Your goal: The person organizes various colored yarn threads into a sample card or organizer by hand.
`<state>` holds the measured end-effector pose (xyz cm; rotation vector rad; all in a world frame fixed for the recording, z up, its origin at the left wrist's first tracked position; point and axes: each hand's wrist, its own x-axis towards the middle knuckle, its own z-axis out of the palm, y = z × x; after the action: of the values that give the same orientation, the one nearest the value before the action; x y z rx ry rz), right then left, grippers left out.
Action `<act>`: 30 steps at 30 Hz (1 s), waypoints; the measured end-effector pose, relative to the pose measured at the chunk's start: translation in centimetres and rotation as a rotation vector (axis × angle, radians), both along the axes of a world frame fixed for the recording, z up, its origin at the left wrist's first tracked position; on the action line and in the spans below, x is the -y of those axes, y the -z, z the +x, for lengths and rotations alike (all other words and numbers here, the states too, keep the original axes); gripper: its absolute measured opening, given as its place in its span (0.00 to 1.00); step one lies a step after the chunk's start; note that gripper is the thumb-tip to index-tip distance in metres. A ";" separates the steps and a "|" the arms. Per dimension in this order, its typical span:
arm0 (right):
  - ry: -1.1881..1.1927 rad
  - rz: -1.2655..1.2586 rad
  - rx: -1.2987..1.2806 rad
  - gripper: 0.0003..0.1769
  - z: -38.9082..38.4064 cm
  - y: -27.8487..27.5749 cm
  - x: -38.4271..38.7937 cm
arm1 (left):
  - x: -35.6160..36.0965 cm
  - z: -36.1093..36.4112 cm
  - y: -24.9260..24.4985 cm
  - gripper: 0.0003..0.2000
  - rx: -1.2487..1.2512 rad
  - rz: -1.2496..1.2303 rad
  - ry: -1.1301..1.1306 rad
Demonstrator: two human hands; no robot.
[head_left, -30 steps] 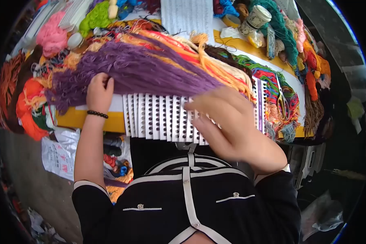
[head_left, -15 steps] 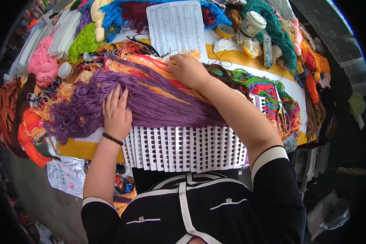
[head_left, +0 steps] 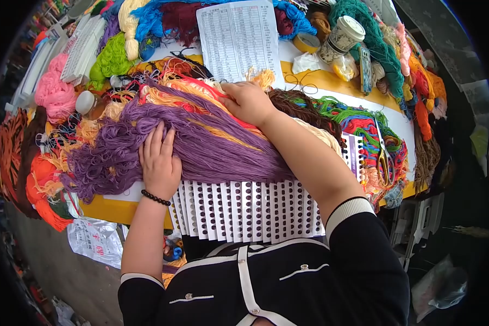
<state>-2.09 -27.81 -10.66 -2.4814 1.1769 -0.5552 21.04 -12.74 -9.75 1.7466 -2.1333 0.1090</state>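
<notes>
My left hand (head_left: 161, 162) lies flat with spread fingers on a thick bundle of purple thread (head_left: 223, 157). On the far side of the bundle, my right hand (head_left: 248, 102) is bent over red, orange and cream threads (head_left: 193, 89); its fingers curl down at the threads, and the fingertips are partly hidden. Beneath the purple bundle, white cards with rows of dark holes (head_left: 244, 212) stick out toward my body. Dark brown thread (head_left: 296, 108) lies to the right of my right hand.
Gold-handled scissors (head_left: 384, 157) rest on mixed thread at the right. A printed sheet (head_left: 239, 41), tape roll (head_left: 306, 42), patterned cup (head_left: 342, 38) and phone (head_left: 365, 70) are at the back. A lidded jar (head_left: 87, 103) and pink yarn (head_left: 56, 95) stand left.
The view has shifted slightly, so the table contents appear a little lower. My right hand has moved slightly toward my body; my left hand keeps its place on the purple thread.
</notes>
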 end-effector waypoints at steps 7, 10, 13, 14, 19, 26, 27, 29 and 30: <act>0.058 0.018 0.077 0.20 -0.1 -0.1 -0.6 | 0.1 0.1 0.1 0.25 -0.001 0.000 0.000; 0.151 -0.169 0.092 0.21 -0.4 0.1 -0.6 | 0.1 0.0 -0.1 0.25 0.009 -0.004 -0.006; 0.160 -0.014 0.028 0.23 -0.5 0.1 -0.4 | 0.1 0.0 0.0 0.25 0.011 -0.005 -0.006; 0.161 -0.008 0.007 0.24 -0.4 0.1 -0.4 | 0.1 0.0 0.0 0.25 0.011 -0.003 -0.005; 0.196 -0.062 -0.010 0.29 -0.1 1.4 -0.1 | 0.1 0.0 -0.1 0.25 0.002 0.000 -0.002; 0.228 -0.072 -0.151 0.36 0.1 2.0 0.1 | 0.2 -0.1 0.0 0.26 0.012 0.035 -0.007; 0.227 -0.076 -0.139 0.36 0.1 2.1 0.1 | 0.2 0.0 0.1 0.26 0.012 0.020 -0.003; 0.219 -0.092 -0.063 0.33 -0.1 2.2 0.0 | 0.1 0.0 0.4 0.25 0.018 -0.001 -0.013; 0.216 -0.107 0.010 0.31 -0.2 1.7 0.0 | 0.1 0.0 0.5 0.25 0.034 0.005 -0.029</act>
<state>-2.27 -27.78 -12.38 -2.4501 1.4583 -0.7047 21.06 -12.86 -10.26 1.7913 -2.1341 0.1427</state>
